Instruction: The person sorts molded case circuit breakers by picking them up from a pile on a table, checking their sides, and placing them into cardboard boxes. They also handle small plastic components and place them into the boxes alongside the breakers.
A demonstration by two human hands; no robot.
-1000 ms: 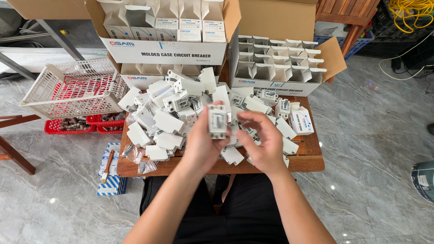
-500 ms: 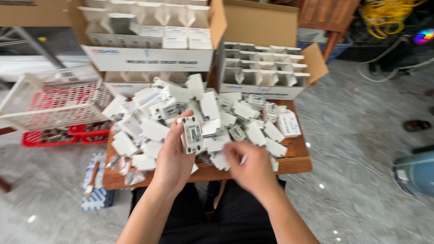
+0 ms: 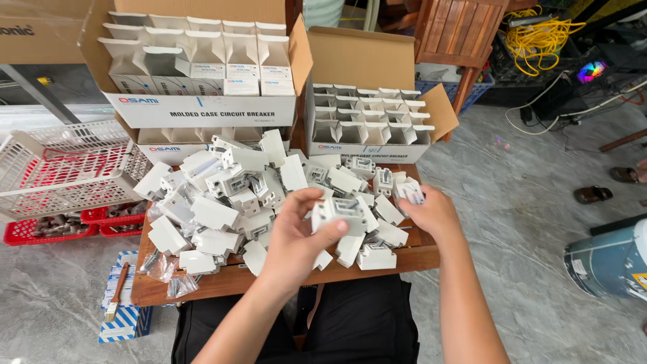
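We hold one white circuit breaker [image 3: 339,210] clamped in our left hand [image 3: 296,239], thumb over its top edge; compared with half a second ago it sits lower and turned flatter. Our right hand [image 3: 431,214] has moved out to 3 o'clock and now pinches a small white piece [image 3: 409,192] at the pile's edge. The heap of white breakers [image 3: 222,202] covers the wooden table [image 3: 229,278]. At 12 o'clock stand two open cartons [image 3: 364,145] of small boxes; a white plastic basket [image 3: 60,168] lies at 9 o'clock.

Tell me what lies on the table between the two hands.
In the head view, loose white plastic parts lie heaped between the left hand, which holds a white part, and the right hand.
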